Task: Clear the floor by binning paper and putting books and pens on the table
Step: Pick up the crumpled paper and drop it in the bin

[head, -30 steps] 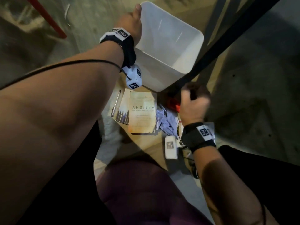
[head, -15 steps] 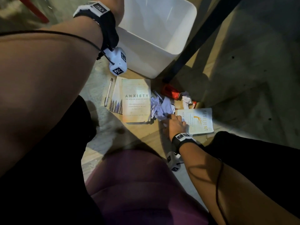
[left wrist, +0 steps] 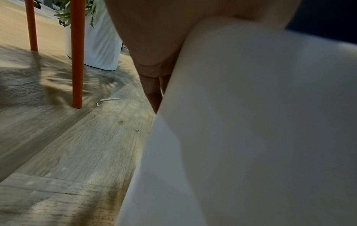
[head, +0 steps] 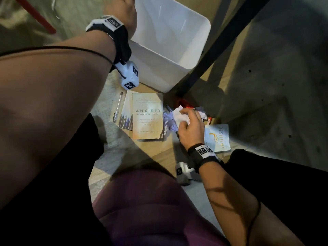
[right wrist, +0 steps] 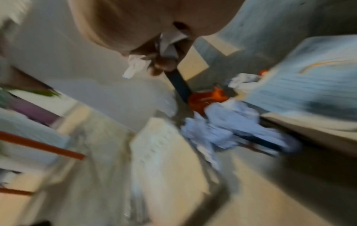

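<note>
- The right hand (head: pixel 190 128) has its fingers curled round a crumpled piece of white paper (head: pixel 178 115); in the right-wrist view, white paper (right wrist: pixel 136 67) sticks out between the fingers. That view is blurred.
- The left hand (head: pixel 124 12) grips the near-left rim of the white bin (head: pixel 168 55); in the left-wrist view the fingers (left wrist: pixel 152 85) lie against the outer wall of the bin (left wrist: pixel 251 122).
- The bin stands on the floor, at the far side of the scene, with its opening facing up.
- More crumpled paper (head: pixel 168 121), pale lilac, lies on the floor just left of the right hand.
- A book titled "ANXIETY" (head: pixel 148 116) lies flat, left of the lilac paper and near the bin. It overlaps a second book (head: pixel 126 115) beneath it.
- A pen (head: pixel 118 107) lies on the floor just left of that lower book.
- A book titled "RESILIENT" (head: pixel 217 137) lies flat to the right of the right hand.
- A red object (head: pixel 183 103) lies beyond the right hand, at the foot of a black table leg (head: pixel 213 48). What it is cannot be told.
</note>
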`<action>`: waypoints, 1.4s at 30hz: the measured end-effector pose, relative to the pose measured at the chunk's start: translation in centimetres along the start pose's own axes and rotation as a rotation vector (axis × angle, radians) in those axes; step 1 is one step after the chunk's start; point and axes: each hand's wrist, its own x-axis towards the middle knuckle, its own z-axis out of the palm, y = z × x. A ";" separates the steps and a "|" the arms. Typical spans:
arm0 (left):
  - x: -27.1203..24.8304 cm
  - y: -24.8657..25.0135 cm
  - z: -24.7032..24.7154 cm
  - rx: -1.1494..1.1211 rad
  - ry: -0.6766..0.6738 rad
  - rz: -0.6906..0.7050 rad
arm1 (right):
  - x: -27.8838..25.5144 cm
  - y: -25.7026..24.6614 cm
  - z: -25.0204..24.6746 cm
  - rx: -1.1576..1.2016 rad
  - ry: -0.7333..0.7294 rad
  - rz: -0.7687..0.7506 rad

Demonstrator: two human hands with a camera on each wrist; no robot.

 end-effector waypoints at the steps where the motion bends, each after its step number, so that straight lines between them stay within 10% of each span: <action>1: 0.1 0.1 -0.4 -0.040 0.050 0.072 | 0.7 -1.4 -0.3 0.041 0.091 -0.065; 12: -0.8 1.0 -2.5 -0.255 0.080 0.233 | 13.0 -18.4 -7.6 0.397 0.510 -0.626; 18: -1.1 1.2 -2.5 -0.197 0.086 0.317 | 17.9 -17.1 -5.8 -0.065 0.033 -0.579; 21: -1.1 0.7 -2.3 -0.186 0.082 0.311 | 16.5 -15.2 -7.0 0.100 0.252 -0.611; 25: -1.9 1.2 -2.1 -0.173 0.132 0.229 | 11.0 -9.6 -7.8 0.177 0.423 -0.328; 29: 0.1 1.2 -0.6 -0.143 0.136 0.221 | 5.5 -0.9 -3.4 0.037 0.167 0.082; 35: -3.6 1.6 -2.5 0.106 0.014 -0.056 | 2.2 7.1 2.4 -0.356 -0.419 0.302; 42: -3.9 2.0 -2.7 0.237 0.022 -0.110 | 2.8 8.7 4.6 -0.320 -0.428 0.393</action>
